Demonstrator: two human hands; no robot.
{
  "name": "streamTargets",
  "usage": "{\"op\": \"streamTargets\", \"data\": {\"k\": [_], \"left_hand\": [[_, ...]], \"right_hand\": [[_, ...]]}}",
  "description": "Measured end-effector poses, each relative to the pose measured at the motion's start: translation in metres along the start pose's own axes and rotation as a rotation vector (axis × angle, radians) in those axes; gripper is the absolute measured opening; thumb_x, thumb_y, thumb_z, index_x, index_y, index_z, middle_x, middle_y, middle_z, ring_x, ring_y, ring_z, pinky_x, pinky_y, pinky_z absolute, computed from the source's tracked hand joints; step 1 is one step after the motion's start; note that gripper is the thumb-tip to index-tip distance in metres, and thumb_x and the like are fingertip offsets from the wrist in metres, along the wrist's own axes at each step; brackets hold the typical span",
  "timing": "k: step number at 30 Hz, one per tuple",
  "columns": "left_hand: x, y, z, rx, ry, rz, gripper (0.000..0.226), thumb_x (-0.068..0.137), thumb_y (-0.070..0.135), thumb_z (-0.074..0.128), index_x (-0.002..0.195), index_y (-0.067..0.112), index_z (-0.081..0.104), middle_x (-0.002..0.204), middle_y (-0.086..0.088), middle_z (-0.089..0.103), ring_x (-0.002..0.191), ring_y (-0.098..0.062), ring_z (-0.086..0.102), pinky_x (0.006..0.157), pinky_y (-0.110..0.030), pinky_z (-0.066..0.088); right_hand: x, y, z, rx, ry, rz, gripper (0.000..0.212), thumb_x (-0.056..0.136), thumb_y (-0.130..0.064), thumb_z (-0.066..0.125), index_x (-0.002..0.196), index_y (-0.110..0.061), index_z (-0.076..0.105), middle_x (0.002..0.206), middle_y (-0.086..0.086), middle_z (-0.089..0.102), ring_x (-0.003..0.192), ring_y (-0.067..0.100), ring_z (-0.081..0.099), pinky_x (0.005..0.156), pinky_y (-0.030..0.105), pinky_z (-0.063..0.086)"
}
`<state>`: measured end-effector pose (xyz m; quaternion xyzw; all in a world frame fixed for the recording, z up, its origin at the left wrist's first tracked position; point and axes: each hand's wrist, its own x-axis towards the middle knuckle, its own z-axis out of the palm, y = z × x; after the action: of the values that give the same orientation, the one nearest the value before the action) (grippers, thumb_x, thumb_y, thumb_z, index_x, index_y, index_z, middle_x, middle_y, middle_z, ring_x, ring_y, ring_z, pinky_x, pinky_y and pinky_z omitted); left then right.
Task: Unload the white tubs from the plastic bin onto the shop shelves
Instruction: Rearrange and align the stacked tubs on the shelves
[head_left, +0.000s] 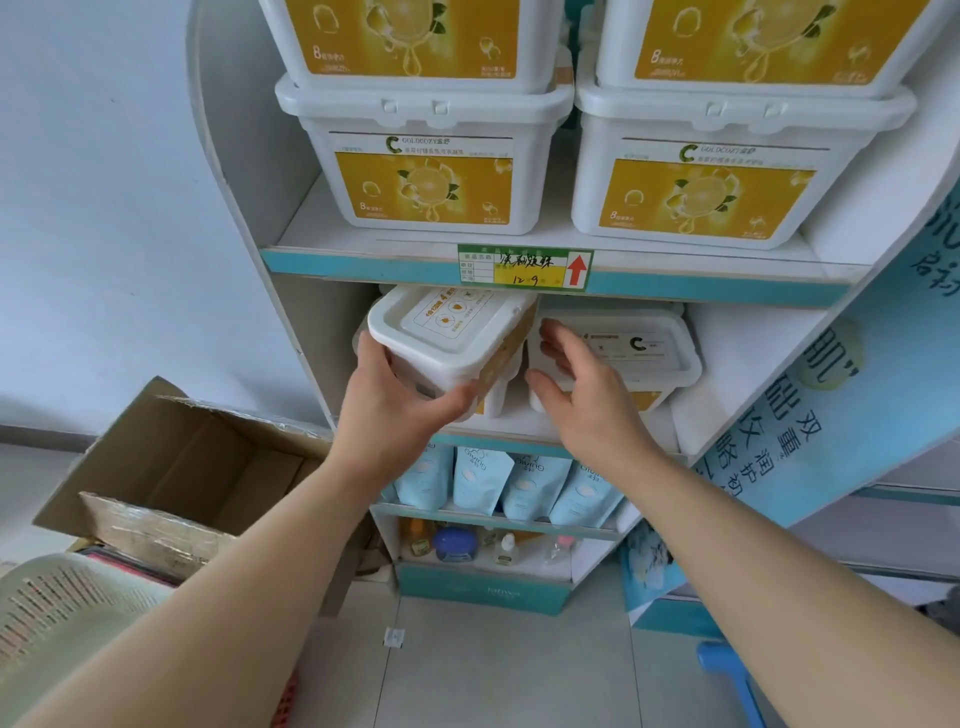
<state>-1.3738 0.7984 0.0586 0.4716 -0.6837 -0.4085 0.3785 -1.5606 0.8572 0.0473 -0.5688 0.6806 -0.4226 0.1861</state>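
My left hand (397, 402) grips a white tub (452, 338) with a yellow label, tilted, at the mouth of the middle shelf (519, 423). It sits above another tub that is mostly hidden beneath it. My right hand (582, 395) is open, fingers spread, just right of the held tub and in front of a second white tub (639, 348) standing on that shelf. The upper shelf (363, 260) carries white tubs (431, 171) stacked two high, side by side. The pale green slatted plastic bin (62, 613) is at the lower left; its contents are not visible.
An open cardboard box (182, 467) stands left of the shelf unit. Light blue pouches (483, 483) fill the shelf below, small bottles (457, 543) the one under that. A blue printed side panel (810, 415) flanks the right. A price tag (524, 267) hangs on the upper shelf edge.
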Motion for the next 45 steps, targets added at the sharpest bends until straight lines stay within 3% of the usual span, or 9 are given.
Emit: {"op": "streamTargets", "data": {"k": [4, 13, 18, 23, 32, 36, 40, 43, 45], "left_hand": [[0.013, -0.008, -0.02, 0.072, -0.087, 0.019, 0.078, 0.068, 0.034, 0.083, 0.135, 0.026, 0.042, 0.126, 0.009, 0.053, 0.111, -0.008, 0.053, 0.097, -0.027, 0.043], [0.016, -0.01, -0.018, 0.056, -0.019, 0.046, 0.061, 0.082, 0.035, 0.069, 0.136, 0.027, 0.043, 0.129, 0.006, 0.051, 0.114, -0.006, 0.053, 0.097, -0.027, 0.044], [0.02, 0.0, -0.005, -0.014, -0.123, 0.096, 0.05, 0.087, 0.027, 0.066, 0.134, 0.025, 0.048, 0.122, 0.02, 0.061, 0.113, 0.003, 0.056, 0.088, -0.013, 0.046], [0.027, 0.017, 0.034, -0.031, -0.185, 0.115, 0.04, 0.088, 0.025, 0.065, 0.127, 0.025, 0.055, 0.113, 0.021, 0.064, 0.106, 0.006, 0.058, 0.079, -0.003, 0.045], [0.045, 0.034, 0.089, 0.06, -0.207, 0.178, 0.025, 0.088, 0.022, 0.066, 0.113, 0.017, 0.063, 0.098, 0.012, 0.065, 0.093, -0.006, 0.06, 0.073, -0.006, 0.043], [0.046, 0.031, 0.095, 0.068, -0.203, 0.172, 0.022, 0.089, 0.022, 0.064, 0.11, 0.016, 0.065, 0.092, 0.013, 0.065, 0.082, 0.007, 0.058, 0.065, 0.0, 0.041], [0.044, 0.031, 0.095, 0.082, -0.203, 0.154, 0.02, 0.09, 0.023, 0.063, 0.108, 0.017, 0.066, 0.09, 0.015, 0.064, 0.079, 0.011, 0.056, 0.062, 0.003, 0.037], [0.039, 0.031, 0.094, 0.129, -0.211, 0.151, 0.018, 0.092, 0.025, 0.06, 0.104, 0.014, 0.067, 0.089, 0.011, 0.067, 0.078, 0.005, 0.059, 0.062, -0.003, 0.042], [0.032, 0.024, 0.095, 0.147, -0.215, 0.139, 0.02, 0.093, 0.028, 0.057, 0.097, 0.012, 0.067, 0.086, 0.0, 0.07, 0.079, -0.014, 0.064, 0.07, -0.023, 0.051]], "right_hand": [[0.017, 0.008, -0.001, -0.02, -0.033, 0.077, 0.069, 0.089, -0.027, 0.063, 0.148, -0.022, 0.026, 0.148, 0.002, 0.04, 0.135, 0.018, 0.038, 0.112, 0.04, 0.033], [0.038, 0.01, 0.001, 0.102, -0.004, 0.045, 0.052, 0.085, -0.021, 0.065, 0.133, -0.023, 0.046, 0.133, -0.003, 0.054, 0.124, 0.012, 0.05, 0.107, 0.043, 0.039], [0.021, 0.023, -0.018, 0.081, 0.018, 0.082, 0.069, 0.073, -0.043, 0.061, 0.138, -0.034, 0.038, 0.135, -0.008, 0.049, 0.124, 0.008, 0.047, 0.108, 0.034, 0.035], [0.006, 0.045, -0.05, 0.059, 0.097, 0.146, 0.076, 0.082, -0.032, 0.066, 0.145, -0.035, 0.025, 0.142, -0.006, 0.041, 0.129, 0.007, 0.041, 0.11, 0.031, 0.03], [-0.022, 0.068, -0.078, -0.046, 0.229, 0.12, 0.04, 0.079, -0.018, 0.064, 0.111, -0.013, 0.04, 0.117, 0.003, 0.044, 0.115, 0.024, 0.048, 0.096, 0.049, 0.045], [-0.025, 0.07, -0.076, -0.004, 0.235, 0.146, 0.037, 0.083, -0.012, 0.063, 0.11, -0.011, 0.036, 0.122, 0.001, 0.041, 0.123, 0.02, 0.043, 0.101, 0.047, 0.042], [-0.024, 0.073, -0.071, -0.03, 0.207, 0.209, 0.068, 0.079, -0.034, 0.061, 0.134, -0.012, 0.027, 0.147, 0.008, 0.028, 0.14, 0.023, 0.028, 0.111, 0.052, 0.031], [-0.026, 0.073, -0.07, -0.044, 0.212, 0.246, 0.07, 0.084, -0.023, 0.064, 0.141, -0.015, 0.022, 0.152, 0.004, 0.021, 0.143, 0.02, 0.021, 0.113, 0.051, 0.027], [-0.029, 0.071, -0.067, -0.058, 0.236, 0.251, 0.061, 0.086, -0.018, 0.062, 0.137, -0.012, 0.029, 0.15, 0.005, 0.027, 0.142, 0.019, 0.022, 0.114, 0.049, 0.027]]}}
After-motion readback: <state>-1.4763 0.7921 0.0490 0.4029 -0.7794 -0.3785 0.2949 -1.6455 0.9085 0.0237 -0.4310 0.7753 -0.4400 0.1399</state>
